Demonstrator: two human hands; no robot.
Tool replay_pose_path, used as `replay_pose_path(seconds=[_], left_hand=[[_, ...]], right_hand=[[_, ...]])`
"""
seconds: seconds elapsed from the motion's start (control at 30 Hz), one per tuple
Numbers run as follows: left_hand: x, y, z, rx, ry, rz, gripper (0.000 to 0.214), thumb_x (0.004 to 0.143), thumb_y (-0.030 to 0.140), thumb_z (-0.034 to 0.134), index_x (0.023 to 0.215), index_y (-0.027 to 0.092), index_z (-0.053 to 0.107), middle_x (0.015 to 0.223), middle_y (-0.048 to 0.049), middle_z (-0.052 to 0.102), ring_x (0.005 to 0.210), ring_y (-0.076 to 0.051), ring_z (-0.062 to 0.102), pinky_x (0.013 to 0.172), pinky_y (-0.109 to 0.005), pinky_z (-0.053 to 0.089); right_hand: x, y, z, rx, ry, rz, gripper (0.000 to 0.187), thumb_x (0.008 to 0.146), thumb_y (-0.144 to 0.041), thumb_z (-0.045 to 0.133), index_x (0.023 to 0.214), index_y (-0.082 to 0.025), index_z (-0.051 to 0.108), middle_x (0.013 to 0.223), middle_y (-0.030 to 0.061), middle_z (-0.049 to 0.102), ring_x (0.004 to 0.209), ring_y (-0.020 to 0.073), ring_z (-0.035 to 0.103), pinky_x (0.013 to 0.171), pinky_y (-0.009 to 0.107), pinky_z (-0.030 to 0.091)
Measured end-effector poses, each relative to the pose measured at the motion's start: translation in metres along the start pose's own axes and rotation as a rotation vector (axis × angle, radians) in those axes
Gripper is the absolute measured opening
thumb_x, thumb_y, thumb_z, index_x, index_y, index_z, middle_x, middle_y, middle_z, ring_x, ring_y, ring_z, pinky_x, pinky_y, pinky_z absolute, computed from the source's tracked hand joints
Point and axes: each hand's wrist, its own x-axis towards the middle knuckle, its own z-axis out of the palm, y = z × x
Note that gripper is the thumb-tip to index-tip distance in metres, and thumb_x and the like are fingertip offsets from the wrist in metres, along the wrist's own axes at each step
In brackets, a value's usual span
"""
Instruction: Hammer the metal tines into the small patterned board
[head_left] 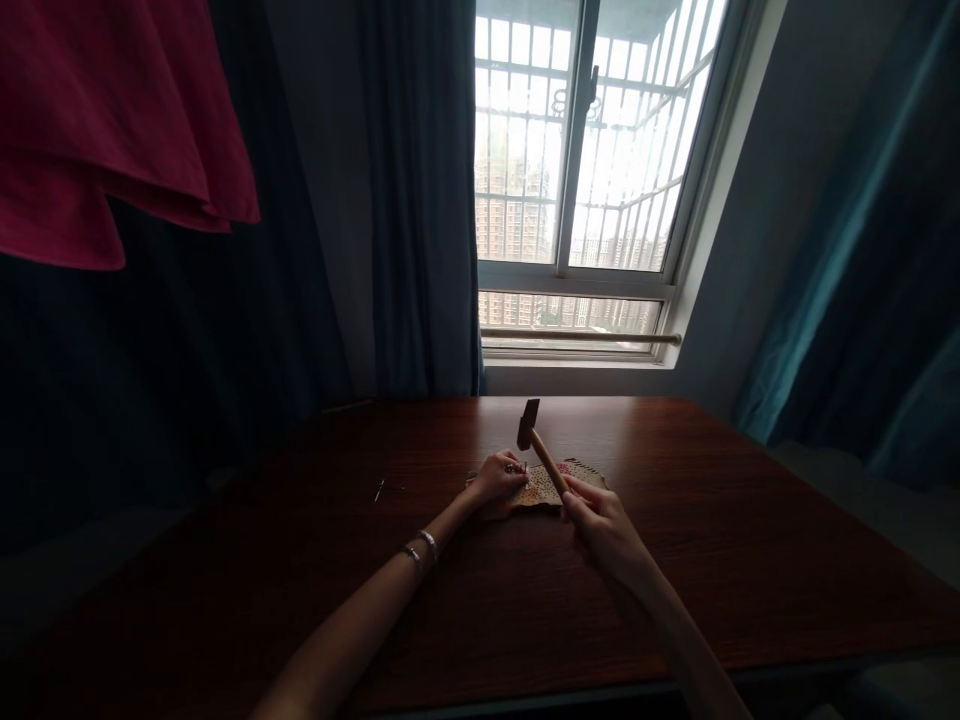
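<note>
My right hand (596, 515) is wrapped round the wooden handle of a hammer (550, 460). The hammer's dark head is raised above a flat, patterned board (551, 487) with many small dots or holes and patches of pink and orange. At the board's left part, my left hand (501, 477) is closed, its fingertips pinching a thin upright nail (525, 467). The nail's lower end is too small to make out. There is a gap between the hammer head and the nail.
Several thin nail-like pieces (381, 490) lie on the brown wooden table (450, 600), left of the board. Beyond the table's far edge are a barred window (570, 180) and a blue curtain (420, 200). A pink cloth (127, 120) hangs at the upper left.
</note>
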Motion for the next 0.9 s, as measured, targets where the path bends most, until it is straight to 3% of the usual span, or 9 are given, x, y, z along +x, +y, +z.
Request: replay_pose_path(seconds=[0.4, 0.6, 0.77, 0.9], left_hand=[[-0.001, 0.0035, -0.0016, -0.015, 0.002, 0.005, 0.023, 0.066, 0.038, 0.071, 0.069, 0.016, 0.072, 0.082, -0.0039, 0.063, 0.072, -0.015, 0.059, 0.066, -0.025, 0.045], [-0.0007, 0.0029, -0.0013, -0.023, 0.003, -0.003, 0.021, 0.066, 0.036, 0.072, 0.069, 0.016, 0.072, 0.082, -0.0038, 0.062, 0.072, -0.014, 0.059, 0.067, -0.024, 0.046], [-0.0012, 0.0025, -0.0008, 0.01, -0.003, 0.004, 0.02, 0.067, 0.036, 0.071, 0.071, 0.016, 0.072, 0.083, -0.0039, 0.063, 0.074, -0.014, 0.06, 0.068, -0.024, 0.046], [-0.0008, 0.0022, -0.0009, 0.007, -0.006, -0.016, 0.021, 0.066, 0.036, 0.071, 0.071, 0.016, 0.072, 0.083, -0.0038, 0.063, 0.072, -0.014, 0.059, 0.067, -0.023, 0.046]], right_hand=[[0.0001, -0.0046, -0.0033, -0.015, 0.02, 0.026, 0.056, 0.08, -0.044, 0.049, 0.126, -0.013, 0.05, 0.063, -0.0048, 0.051, 0.031, 0.0051, 0.042, 0.027, 0.017, 0.031], [-0.0013, -0.0006, -0.001, -0.013, -0.012, 0.068, 0.051, 0.078, -0.042, 0.05, 0.117, -0.01, 0.056, 0.062, -0.0046, 0.05, 0.032, 0.0047, 0.041, 0.029, 0.017, 0.031], [-0.0023, -0.0057, -0.001, -0.009, -0.002, 0.016, 0.053, 0.081, -0.041, 0.048, 0.124, -0.011, 0.052, 0.064, -0.0041, 0.051, 0.033, 0.0046, 0.042, 0.029, 0.017, 0.031], [-0.0008, -0.0002, -0.0013, -0.04, -0.002, 0.067, 0.055, 0.08, -0.04, 0.048, 0.125, -0.009, 0.051, 0.063, -0.0041, 0.051, 0.032, 0.0049, 0.042, 0.028, 0.017, 0.03]])
